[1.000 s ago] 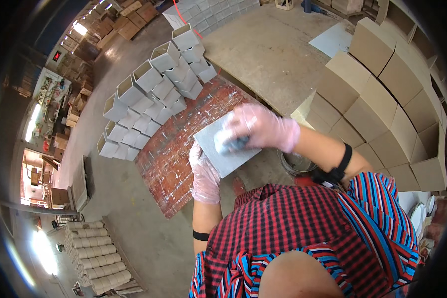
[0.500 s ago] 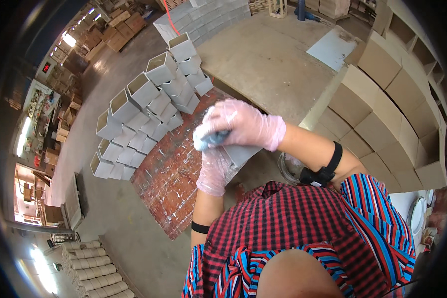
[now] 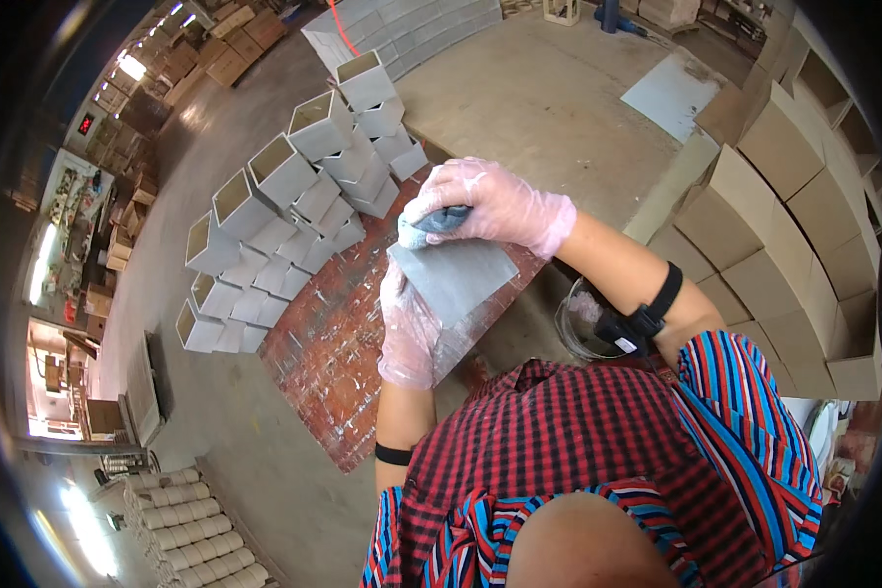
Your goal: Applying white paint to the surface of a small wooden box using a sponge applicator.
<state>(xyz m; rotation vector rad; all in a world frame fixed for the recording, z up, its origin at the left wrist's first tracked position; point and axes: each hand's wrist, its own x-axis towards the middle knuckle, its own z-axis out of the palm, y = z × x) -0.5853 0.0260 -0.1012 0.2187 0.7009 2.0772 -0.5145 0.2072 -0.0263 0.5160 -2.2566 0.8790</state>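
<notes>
Two gloved hands: left grips flat grey panel, right grips blue-grey cloth.

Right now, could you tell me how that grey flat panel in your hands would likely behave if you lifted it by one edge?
The grey panel looks stiff: it stays flat though the left hand supports only one side. It is probably light, since one hand carries it. The gloves could make it slippery.

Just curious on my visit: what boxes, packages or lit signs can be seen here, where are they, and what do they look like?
Open grey boxes: stacked left of the red work surface, square, tan inside.
Tan cartons: rows at right, plain brown.
Brown cartons: far upper left, piled.
Small display: far left, dark with a red glow.
</notes>
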